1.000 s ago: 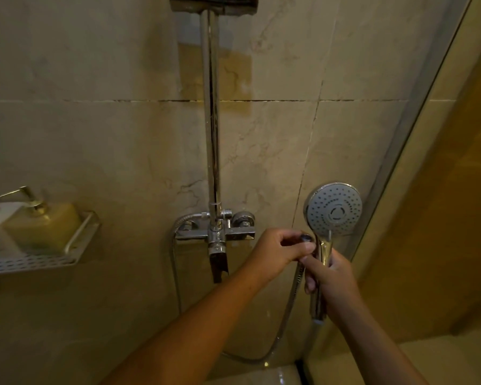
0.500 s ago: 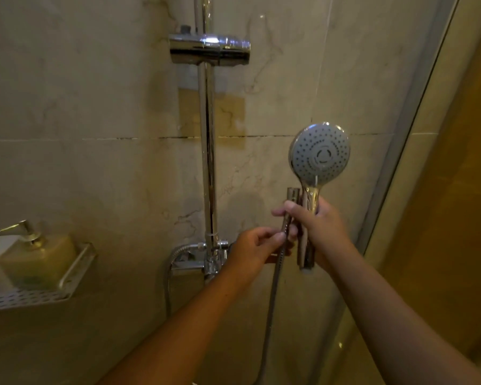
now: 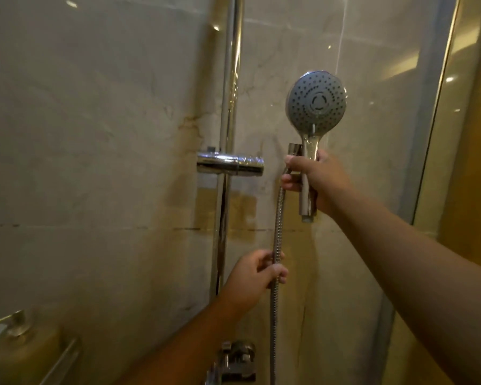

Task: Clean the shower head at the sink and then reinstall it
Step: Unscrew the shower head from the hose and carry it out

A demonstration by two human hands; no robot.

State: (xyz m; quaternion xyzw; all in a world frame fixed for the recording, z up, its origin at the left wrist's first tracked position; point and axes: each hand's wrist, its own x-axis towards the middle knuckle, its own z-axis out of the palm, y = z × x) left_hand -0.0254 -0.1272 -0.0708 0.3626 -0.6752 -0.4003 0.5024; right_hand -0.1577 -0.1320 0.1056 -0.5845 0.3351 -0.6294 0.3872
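Right hand grips the shower head handle and the loose hose end, just right of the holder. Left hand clasps the hose lower down. Best to seat the threads squarely before twisting.

1. This is a shower stall in a bathroom; whether in a home or a hotel, I cannot tell.
2. The wall is faced in large glossy beige stone-look tiles, with stained grout lines.
3. A chrome riser rail runs up the wall with a bracket clamped on it, and a mixer valve sits at its foot.
4. A round shower head and a ribbed metal hose are here.
5. A glass panel with a metal edge closes the right side.
6. A wall shelf at lower left carries a blurred pump bottle.
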